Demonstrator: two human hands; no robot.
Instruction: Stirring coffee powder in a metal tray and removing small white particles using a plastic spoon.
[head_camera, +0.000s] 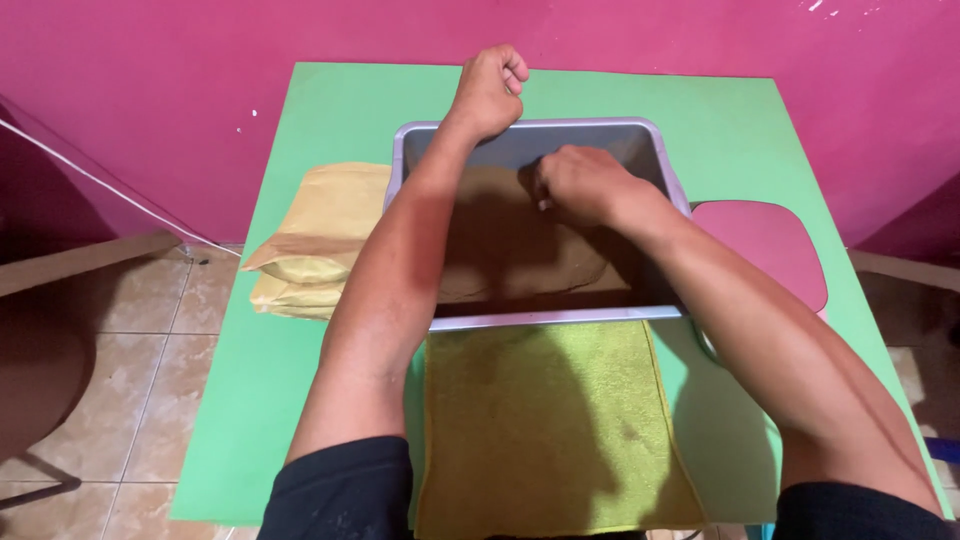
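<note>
A grey rectangular tub (668, 170) stands on a green table (330, 110) and holds a flat brown padded envelope (500, 250). My left hand (490, 88) is a closed fist over the tub's far rim, with nothing visible in it. My right hand (580, 185) is inside the tub, fingers curled down onto the brown envelope; whether it grips the envelope I cannot tell. A yellow-green towel (545, 430) lies spread on the table in front of the tub.
A stack of tan padded envelopes (315, 240) sits left of the tub. A pink stool seat (770, 245) shows at the table's right edge. A pink wall stands behind, tiled floor to the left, with a white cord (100, 180) crossing it.
</note>
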